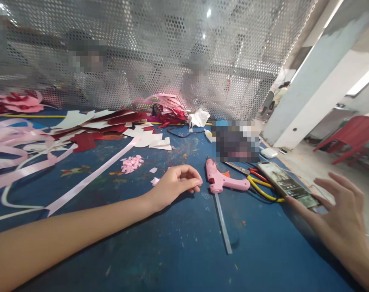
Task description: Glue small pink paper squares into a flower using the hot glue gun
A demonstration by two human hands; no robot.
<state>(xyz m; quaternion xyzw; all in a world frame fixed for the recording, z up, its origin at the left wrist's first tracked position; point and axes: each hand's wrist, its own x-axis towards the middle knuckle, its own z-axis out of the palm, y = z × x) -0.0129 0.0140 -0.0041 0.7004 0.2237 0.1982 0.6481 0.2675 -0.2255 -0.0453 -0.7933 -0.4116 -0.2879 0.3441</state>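
My left hand point(176, 184) rests on the blue table with its fingers loosely curled and the thumb against them; nothing shows in it. Just right of it lies a pink glue gun point(216, 176), a clear glue stick point(222, 223) sticking out of its back end. At the right, my right hand point(339, 211) is spread over the table's edge. Its thumb and fingers are around the near end of a smartphone point(289, 184) with a lit screen; whether they touch it I cannot tell. Scissors with yellow handles point(260, 186) lie between the phone and the glue gun.
Pink ribbon point(93, 174) trails across the left side. White and red cut pieces point(111, 121) are piled behind, near small pink scraps point(132, 164). A perforated metal screen point(142, 52) stands along the back. A white case point(269, 153) and a red chair point(351, 134) are at right.
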